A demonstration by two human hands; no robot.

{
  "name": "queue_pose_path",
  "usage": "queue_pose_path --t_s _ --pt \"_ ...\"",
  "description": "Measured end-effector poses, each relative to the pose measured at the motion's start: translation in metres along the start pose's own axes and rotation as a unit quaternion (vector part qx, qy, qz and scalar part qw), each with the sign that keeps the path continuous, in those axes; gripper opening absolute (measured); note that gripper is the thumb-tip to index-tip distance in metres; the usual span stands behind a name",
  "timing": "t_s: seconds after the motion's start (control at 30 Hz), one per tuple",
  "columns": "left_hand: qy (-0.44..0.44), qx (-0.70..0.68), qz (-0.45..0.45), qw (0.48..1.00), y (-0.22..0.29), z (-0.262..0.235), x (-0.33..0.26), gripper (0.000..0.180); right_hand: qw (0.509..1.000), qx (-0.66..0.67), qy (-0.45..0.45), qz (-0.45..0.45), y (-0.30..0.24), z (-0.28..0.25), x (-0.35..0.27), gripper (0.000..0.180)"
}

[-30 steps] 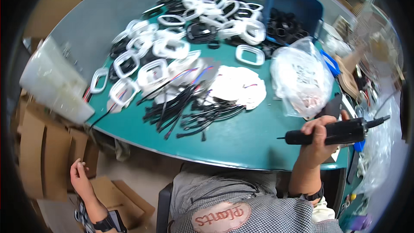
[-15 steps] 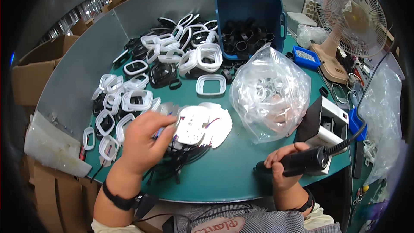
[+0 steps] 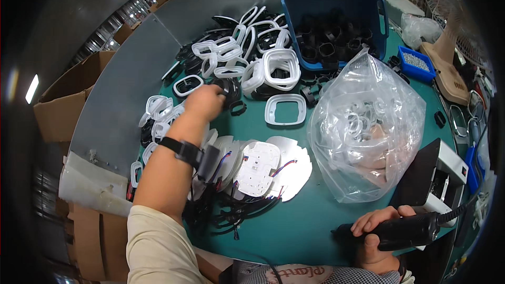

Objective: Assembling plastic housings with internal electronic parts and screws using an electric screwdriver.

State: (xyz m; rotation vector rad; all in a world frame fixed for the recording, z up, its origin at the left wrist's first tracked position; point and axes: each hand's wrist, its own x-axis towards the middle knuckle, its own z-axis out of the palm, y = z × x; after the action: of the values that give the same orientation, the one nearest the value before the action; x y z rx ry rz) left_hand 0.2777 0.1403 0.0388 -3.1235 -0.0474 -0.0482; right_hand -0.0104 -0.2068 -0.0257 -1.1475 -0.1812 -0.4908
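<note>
My left hand (image 3: 205, 102) reaches to the front of the pile, its fingers closed on the edge of a black plastic housing (image 3: 229, 89). Blur and the hand itself hide part of the grip. In my right hand (image 3: 374, 234) lies a black electric screwdriver (image 3: 407, 233), its tip pointing left over the table and its coiled cord running off to the right. Between my arms rests a stack of white round-cornered panels (image 3: 258, 168) with coloured wires. Black cables (image 3: 221, 215) lie bunched in front of the panels.
White frames (image 3: 226, 50) and black housings are heaped at the back left. A blue bin (image 3: 331, 0) of black rings stands behind a clear plastic bag (image 3: 368, 137) of parts. A blue tray (image 3: 415, 64) of screws and a white-and-black box (image 3: 447, 173) sit at right.
My left hand has gone from beside the white panels forward to the black housing. My right hand still holds the screwdriver. The view has shifted, moving the table's contents in the picture.
</note>
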Motion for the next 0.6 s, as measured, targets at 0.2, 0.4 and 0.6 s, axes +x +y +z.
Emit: queue_pose_path --t_s 0.2,0.4,0.6 --pt "-0.031 -0.132 -0.085 0.987 -0.065 0.046 0.051 0.051 0.999 -0.004 0.030 0.018 0.005 0.012 0.001 0.080" --pt "-0.085 -0.106 -0.107 0.985 -0.051 0.055 0.055 0.071 0.998 -0.025 0.039 0.050 -0.002 0.013 0.001 0.080" --pt "0.056 0.228 -0.036 0.971 -0.042 -0.007 -0.012 0.053 0.998 -0.023 0.043 -0.034 0.013 0.009 0.001 0.077"
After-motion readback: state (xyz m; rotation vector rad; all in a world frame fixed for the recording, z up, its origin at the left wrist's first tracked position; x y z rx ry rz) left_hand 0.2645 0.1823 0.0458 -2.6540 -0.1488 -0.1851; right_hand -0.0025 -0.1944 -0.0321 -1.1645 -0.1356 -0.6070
